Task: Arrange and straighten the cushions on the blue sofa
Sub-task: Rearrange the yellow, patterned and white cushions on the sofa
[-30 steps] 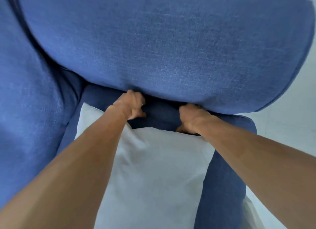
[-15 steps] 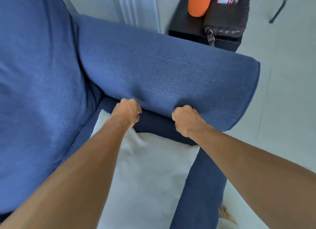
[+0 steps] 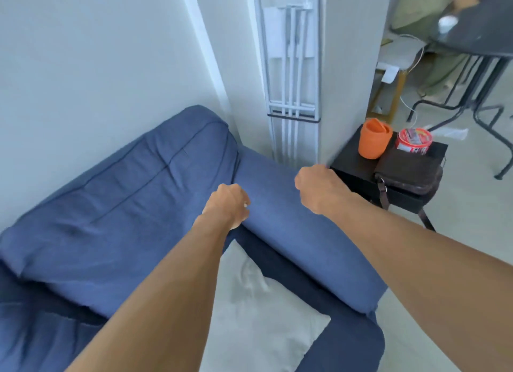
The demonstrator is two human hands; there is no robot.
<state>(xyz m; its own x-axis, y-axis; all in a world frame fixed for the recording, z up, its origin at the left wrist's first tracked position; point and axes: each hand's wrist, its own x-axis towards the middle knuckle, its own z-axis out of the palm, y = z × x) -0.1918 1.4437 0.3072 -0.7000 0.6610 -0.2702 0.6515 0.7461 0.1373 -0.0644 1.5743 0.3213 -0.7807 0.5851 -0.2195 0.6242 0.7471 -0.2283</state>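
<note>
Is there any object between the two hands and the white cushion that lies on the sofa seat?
Nothing visible stands in the way. The left hand and the right hand hover by the blue armrest. The white cushion lies uncovered on the seat, between the two forearms, with only open air above it.

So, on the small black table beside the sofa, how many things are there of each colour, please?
On the black side table:
Orange: 1, the orange cup
Red: 1, the red-lidded tub
Dark brown: 1, the brown bag
Total: 3
</note>
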